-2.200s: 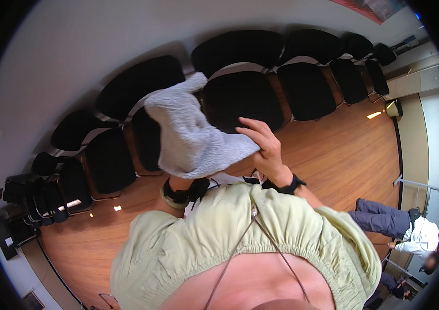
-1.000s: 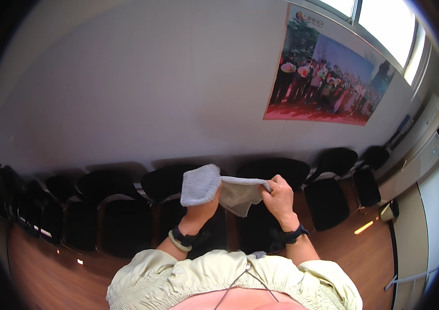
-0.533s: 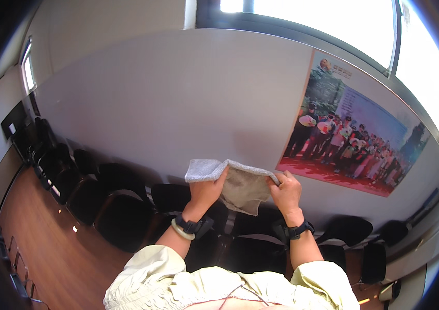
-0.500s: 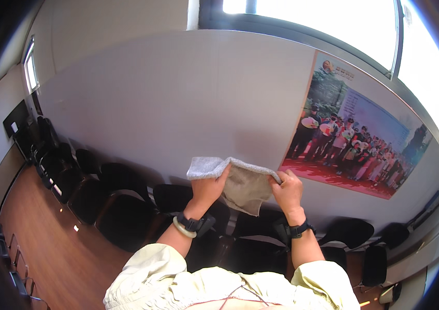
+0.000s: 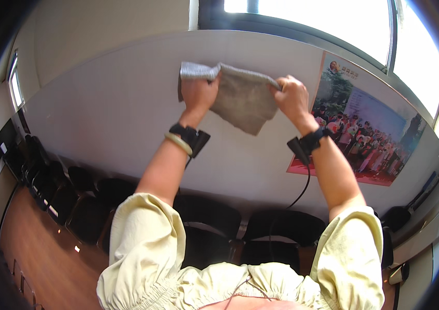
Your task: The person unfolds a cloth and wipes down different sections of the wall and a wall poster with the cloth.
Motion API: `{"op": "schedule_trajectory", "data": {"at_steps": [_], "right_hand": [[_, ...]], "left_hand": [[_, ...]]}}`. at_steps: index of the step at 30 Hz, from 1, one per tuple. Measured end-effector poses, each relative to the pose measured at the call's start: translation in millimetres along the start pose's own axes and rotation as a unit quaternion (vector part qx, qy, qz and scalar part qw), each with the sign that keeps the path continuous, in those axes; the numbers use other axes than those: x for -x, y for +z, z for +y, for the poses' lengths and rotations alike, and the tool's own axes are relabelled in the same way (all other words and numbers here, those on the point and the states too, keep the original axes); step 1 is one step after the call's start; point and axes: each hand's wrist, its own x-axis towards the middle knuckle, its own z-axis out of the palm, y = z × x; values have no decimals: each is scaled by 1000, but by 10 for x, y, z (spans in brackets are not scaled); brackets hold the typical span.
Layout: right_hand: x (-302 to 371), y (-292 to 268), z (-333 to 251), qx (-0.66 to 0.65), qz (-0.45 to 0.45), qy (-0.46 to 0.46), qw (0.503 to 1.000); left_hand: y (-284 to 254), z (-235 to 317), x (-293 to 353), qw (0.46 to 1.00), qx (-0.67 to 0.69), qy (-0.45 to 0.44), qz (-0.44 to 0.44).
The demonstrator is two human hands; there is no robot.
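A grey cloth (image 5: pixel 245 103) hangs stretched between my two raised hands, in front of the pale wall. My left hand (image 5: pixel 200 95) is closed on its upper left part, where a lighter fold lies over the fingers. At the cloth's upper right corner, my right hand (image 5: pixel 293 98) pinches the edge. The lower part droops loose between my forearms. Each wrist wears a black strapped device, and a pale bangle (image 5: pixel 179 143) circles the left one. I cannot tell whether the cloth touches the wall.
Black chairs (image 5: pixel 284 227) stand in a row along the wall, below my arms. A large group-photo poster (image 5: pixel 361 124) is fixed to the wall at right, under a bright window (image 5: pixel 312 26). Wooden floor (image 5: pixel 49 258) shows at lower left. A black cable (image 5: pixel 305 188) dangles from the right wrist.
Both hands have risen with the cloth, from near the chair backs to higher in front of the wall. My arms are stretched further out, and the cloth hangs more spread.
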Motion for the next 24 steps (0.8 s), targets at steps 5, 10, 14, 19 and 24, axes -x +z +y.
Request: {"op": "schedule_trajectory", "data": {"at_steps": [5, 10, 14, 19, 24], "right_hand": [[-774, -141, 107, 168, 89, -99, 977], [-1047, -287, 335, 277, 189, -116, 935], [-771, 176, 20, 211, 168, -102, 957], [-470, 525, -65, 107, 231, -178, 951], [-395, 565, -52, 114, 170, -159, 966]], "left_hand": [[261, -117, -581, 998, -33, 32, 32], [528, 453, -817, 997, -29, -15, 63], [807, 327, -768, 989, -24, 65, 133], [809, 242, -722, 973, 5, 137, 186], [746, 288, -710, 974, -168, 127, 86]]}}
